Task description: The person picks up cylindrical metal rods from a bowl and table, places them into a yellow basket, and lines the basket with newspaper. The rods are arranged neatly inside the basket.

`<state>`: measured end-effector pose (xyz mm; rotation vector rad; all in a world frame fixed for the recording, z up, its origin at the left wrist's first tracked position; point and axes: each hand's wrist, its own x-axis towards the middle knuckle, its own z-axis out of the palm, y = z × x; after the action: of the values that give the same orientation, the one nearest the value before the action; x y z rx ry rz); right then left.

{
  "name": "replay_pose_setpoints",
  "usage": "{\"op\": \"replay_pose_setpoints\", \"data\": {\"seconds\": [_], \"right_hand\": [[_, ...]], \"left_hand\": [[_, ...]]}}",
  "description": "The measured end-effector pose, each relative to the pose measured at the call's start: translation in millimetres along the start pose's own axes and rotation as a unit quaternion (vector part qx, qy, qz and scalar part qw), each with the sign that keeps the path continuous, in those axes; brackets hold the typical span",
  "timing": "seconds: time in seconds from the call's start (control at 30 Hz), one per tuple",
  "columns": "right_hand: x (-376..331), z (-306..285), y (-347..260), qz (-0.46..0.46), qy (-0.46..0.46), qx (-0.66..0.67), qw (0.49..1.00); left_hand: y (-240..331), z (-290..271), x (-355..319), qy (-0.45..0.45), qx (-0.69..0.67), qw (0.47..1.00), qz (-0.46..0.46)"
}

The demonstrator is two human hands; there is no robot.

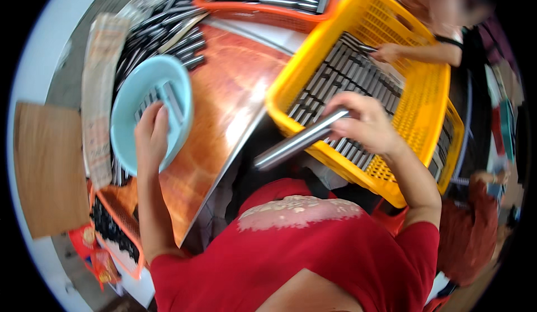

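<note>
A red short-sleeved shirt (279, 250) bears a pale, ragged-edged print (299, 212) in front.

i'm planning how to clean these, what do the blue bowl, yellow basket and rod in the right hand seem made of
Blue bowl: likely plastic, smooth; even colour, rounded rim. Yellow basket: likely moulded plastic, slightly glossy; perforated walls. Rod: probably polished metal; bright lengthwise streaks, though blur leaves coated plastic possible.

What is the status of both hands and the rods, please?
Left hand in light-blue basin, grip unclear. Right hand at yellow crate, gripping at least one shiny rod. Another person's hand also at crate.
</note>
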<state>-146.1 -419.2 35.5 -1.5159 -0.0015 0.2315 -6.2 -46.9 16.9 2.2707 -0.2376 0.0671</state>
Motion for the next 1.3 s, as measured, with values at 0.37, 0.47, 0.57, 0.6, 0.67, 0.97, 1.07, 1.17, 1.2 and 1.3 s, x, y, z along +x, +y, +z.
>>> {"op": "replay_pose_setpoints", "data": {"seconds": [0.37, 0.47, 0.57, 0.6, 0.67, 0.97, 1.07, 1.17, 1.2, 1.3], "right_hand": [[16.1, 1.7, -18.1, -0.076, 0.051, 0.181, 0.979], [15.3, -4.5, -15.8, -0.055, 0.081, 0.147, 0.984], [17.2, -4.0, -13.9, -0.045, 0.113, 0.123, 0.985], [18.0, -5.7, -12.2, -0.045, 0.1, 0.117, 0.987], [19.1, -3.4, -10.7, -0.053, 0.097, 0.095, 0.989], [21.7, 43.1, -21.9, -0.142, 0.018, -0.255, 0.956], [19.1, 39.4, -12.9, -0.159, 0.042, -0.277, 0.947], [11.1, 30.9, -7.6, -0.158, 0.047, -0.304, 0.938], [8.9, 29.0, -5.6, -0.169, 0.041, -0.311, 0.935], [3.8, 27.6, -2.6, -0.193, 0.018, -0.313, 0.93]], "left_hand": [[-71.0, 33.0, 65.7, -0.136, 0.211, 0.95, -0.187], [-77.0, 18.2, 71.2, -0.109, -0.052, 0.943, -0.309], [-49.0, -13.2, 53.4, -0.076, -0.336, 0.89, -0.3], [-37.9, -19.4, 40.4, -0.097, -0.381, 0.888, -0.237], [-12.2, -20.7, 15.2, -0.137, -0.438, 0.879, -0.128], [37.9, 73.9, -84.2, -0.142, -0.239, 0.956, 0.088], [51.6, 101.4, -88.3, -0.104, -0.126, 0.955, 0.248], [48.1, 123.4, -94.6, -0.115, -0.183, 0.944, 0.247], [45.9, 127.6, -95.9, -0.15, -0.196, 0.945, 0.216], [36.4, 142.5, -99.3, -0.238, -0.246, 0.93, 0.133]]}}
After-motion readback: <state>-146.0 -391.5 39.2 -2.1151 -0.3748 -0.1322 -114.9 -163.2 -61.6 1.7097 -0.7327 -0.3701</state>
